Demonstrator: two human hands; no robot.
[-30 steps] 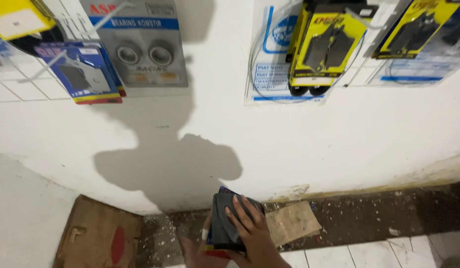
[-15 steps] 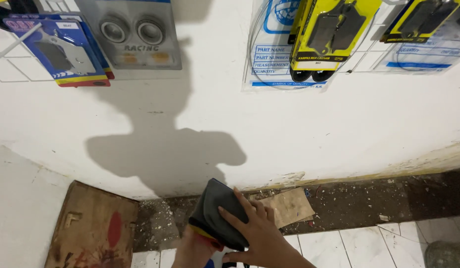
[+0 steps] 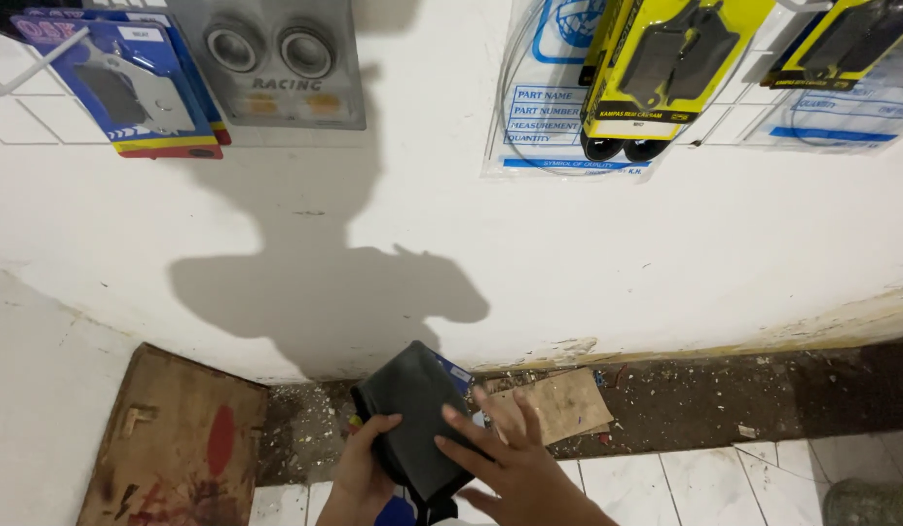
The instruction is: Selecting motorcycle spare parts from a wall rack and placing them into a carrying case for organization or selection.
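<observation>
A folded black rubber piece (image 3: 412, 414), like a rolled inner tube with a bit of blue and red packaging behind it, sits low in the middle of the head view. My left hand (image 3: 362, 469) grips its lower left edge from below, thumb on the front. My right hand (image 3: 510, 466) lies against its right side with the fingers spread apart and pointing up-left. Both hands hover above the floor close to the white wall (image 3: 607, 253).
Packaged parts hang on the wall above: a blue pack (image 3: 130, 88), a grey pack (image 3: 276, 63), yellow packs (image 3: 656, 58) and clear bags (image 3: 544, 117). A wooden board (image 3: 179, 438) leans at lower left. A cardboard scrap (image 3: 558, 404) lies on the dirty strip by white floor tiles (image 3: 704, 482).
The black piece has tilted and shifted left in my hands. My left hand has come into fuller view on its lower edge, and my right hand's fingers have spread. The camera view tipped down slightly.
</observation>
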